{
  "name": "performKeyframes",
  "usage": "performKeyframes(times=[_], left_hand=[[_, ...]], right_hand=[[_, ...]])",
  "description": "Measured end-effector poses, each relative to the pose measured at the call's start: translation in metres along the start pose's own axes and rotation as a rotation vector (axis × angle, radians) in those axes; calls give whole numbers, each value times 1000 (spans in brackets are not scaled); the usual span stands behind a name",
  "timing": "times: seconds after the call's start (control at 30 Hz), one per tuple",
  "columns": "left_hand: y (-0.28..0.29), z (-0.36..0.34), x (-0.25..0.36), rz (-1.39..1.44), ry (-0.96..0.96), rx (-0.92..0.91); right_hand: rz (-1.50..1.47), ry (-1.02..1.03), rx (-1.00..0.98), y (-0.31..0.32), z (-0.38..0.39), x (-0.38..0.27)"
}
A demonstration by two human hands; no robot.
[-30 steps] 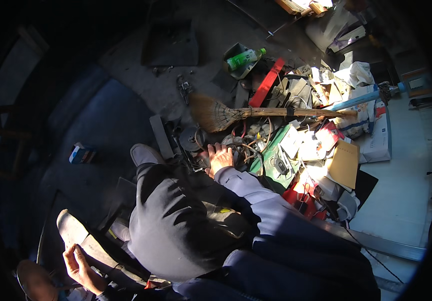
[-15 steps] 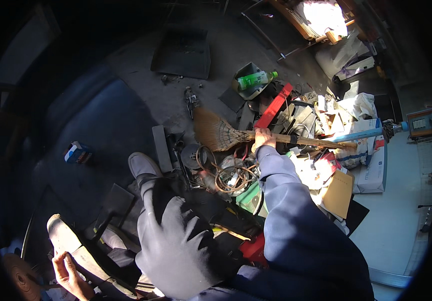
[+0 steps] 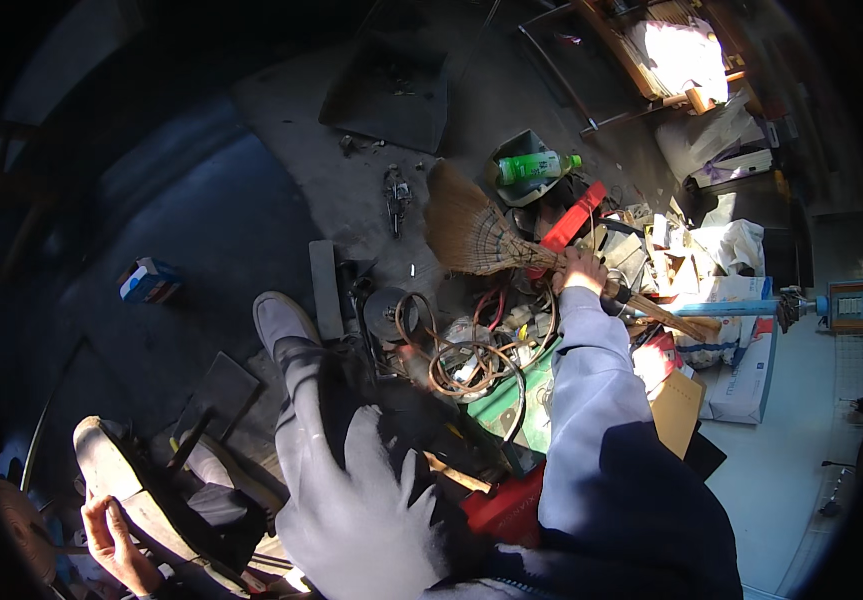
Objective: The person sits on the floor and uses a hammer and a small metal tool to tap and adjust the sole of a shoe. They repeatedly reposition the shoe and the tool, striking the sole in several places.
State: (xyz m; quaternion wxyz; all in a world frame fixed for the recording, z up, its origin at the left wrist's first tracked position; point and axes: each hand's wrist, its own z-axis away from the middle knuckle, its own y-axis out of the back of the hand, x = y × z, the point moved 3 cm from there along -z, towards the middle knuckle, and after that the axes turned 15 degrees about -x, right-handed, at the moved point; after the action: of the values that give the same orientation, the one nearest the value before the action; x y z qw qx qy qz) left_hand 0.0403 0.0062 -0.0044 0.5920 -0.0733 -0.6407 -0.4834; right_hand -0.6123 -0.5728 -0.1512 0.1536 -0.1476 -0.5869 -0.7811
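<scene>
My right hand (image 3: 581,270) is wrapped round a straw broom, close to where its handle meets the head. The tan bristles (image 3: 471,225) fan out to the upper left, and the short handle points down to the right. The broom is above a heap of clutter. At the lower left, my left hand (image 3: 116,545) is closed, thumb and fingers curled together against the side of a long pale shoe-like thing (image 3: 116,465). Whatever lies between those fingers is hidden. Just below the bristles, coiled brown hose or cable (image 3: 441,365) rests among the clutter.
A green bottle (image 3: 536,166) lies in a small bin beside a red bar (image 3: 573,215). Farther off sits a dark dustpan-like tray (image 3: 386,100). A small blue-and-white box (image 3: 149,280) is on the dark floor. White bags (image 3: 734,245) and a brown envelope (image 3: 678,410) are at the right.
The broom in my right hand has swung, its bristles moving up and right and its handle end tipping down. My left hand stays beside the pale shoe-like thing. The view has shifted slightly.
</scene>
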Motion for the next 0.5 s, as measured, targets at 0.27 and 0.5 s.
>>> performKeyframes(times=[0.27,0.5], left_hand=[[15,-5,-32,127,-18,22],[26,-11,-49,109,-35,21]], right_hand=[[-537,-62,-70,25,32,-43],[-669,249,-519,-21,222,-184]])
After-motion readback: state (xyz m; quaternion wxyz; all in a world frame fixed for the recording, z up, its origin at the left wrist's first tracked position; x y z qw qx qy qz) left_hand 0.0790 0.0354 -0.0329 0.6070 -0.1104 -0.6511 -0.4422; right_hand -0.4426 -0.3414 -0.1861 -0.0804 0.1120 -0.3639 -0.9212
